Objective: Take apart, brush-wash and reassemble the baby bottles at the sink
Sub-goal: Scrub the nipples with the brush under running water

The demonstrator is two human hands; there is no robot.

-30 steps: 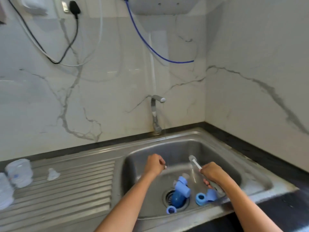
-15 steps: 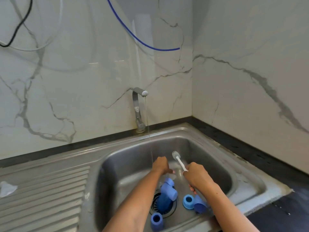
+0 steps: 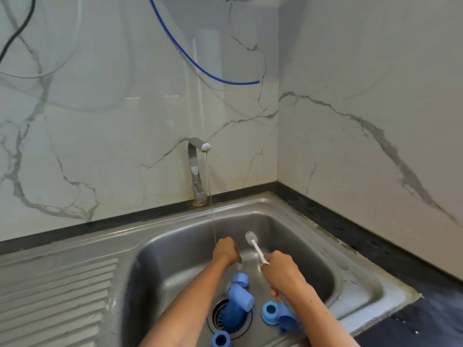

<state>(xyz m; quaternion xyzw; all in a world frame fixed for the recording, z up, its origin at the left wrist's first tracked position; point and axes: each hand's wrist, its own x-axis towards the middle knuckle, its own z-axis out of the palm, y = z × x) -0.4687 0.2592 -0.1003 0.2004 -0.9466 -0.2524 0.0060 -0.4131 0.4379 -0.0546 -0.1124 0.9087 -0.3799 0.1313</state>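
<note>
The steel sink [image 3: 313, 236] fills the corner, its ribbed drainboard [image 3: 57, 291] extending to the left. The tap [image 3: 196, 171] at the back edge runs a thin stream that falls at the left hand [image 3: 225, 250].

Blue bottle parts lie in the basin: a dark blue bottle body [image 3: 231, 318] over the drain strainer [image 3: 220, 319], a pale blue cap [image 3: 241, 296] resting on it, a screw ring [image 3: 270, 312] just beside the right wrist, and a second ring [image 3: 220, 339] at the near edge.

The left hand is clenched around a small clear part [image 3: 239, 265], probably a teat; only its tip shows below the fingers. The right hand [image 3: 283, 275] grasps the handle of the white brush [image 3: 251, 239], bristle head up and clear of the part.

Risks, as judged:
- The clear part is wet and small; a loose grip would drop it among the pieces over the drain.
- Forcing the brush head in could split thin silicone.
- The right forearm passes directly over the ring; a sweep could knock it.

Obstructions: the piled parts crowd the basin floor beneath both hands. A blue hose [image 3: 200, 68] hangs on the wall, well clear.
</note>
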